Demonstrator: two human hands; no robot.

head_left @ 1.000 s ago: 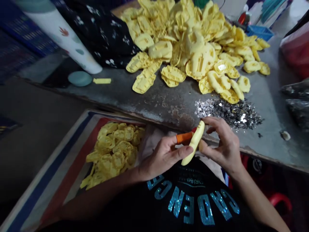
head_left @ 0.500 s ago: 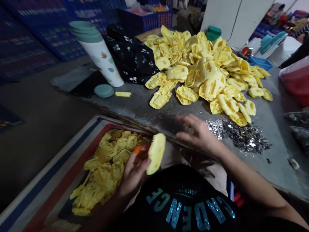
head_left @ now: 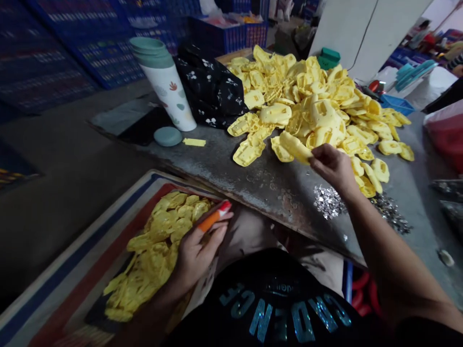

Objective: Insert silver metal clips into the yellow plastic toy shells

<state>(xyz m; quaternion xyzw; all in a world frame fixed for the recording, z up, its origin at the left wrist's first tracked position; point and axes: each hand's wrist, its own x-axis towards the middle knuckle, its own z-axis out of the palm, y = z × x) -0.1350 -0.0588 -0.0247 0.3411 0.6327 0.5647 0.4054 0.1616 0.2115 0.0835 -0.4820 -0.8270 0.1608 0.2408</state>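
Observation:
My right hand (head_left: pixel 334 168) pinches a yellow moulded plastic piece (head_left: pixel 294 147) by one end, just above the edge of a large heap of similar yellow pieces (head_left: pixel 311 103). The heap lies on a worn grey worktable (head_left: pixel 267 193). Low over a striped tray (head_left: pixel 83 250), my left hand (head_left: pixel 197 255) grips an orange tool with a red tip (head_left: pixel 213 218). Its working end is hidden. More yellow pieces (head_left: pixel 159 236) fill the tray just beyond my left hand.
Silver sequins (head_left: pixel 328 202) lie below my right wrist. A white tumbler (head_left: pixel 168 94), black floral cloth (head_left: pixel 208 86) and teal lid (head_left: pixel 167 136) stand left of the heap. A blue basket (head_left: pixel 396 103) and red bag (head_left: pixel 444 130) sit to the right.
My right hand has moved up from the table to the heap and now holds a yellow piece. My left hand no longer holds a yellow piece, only the orange tool.

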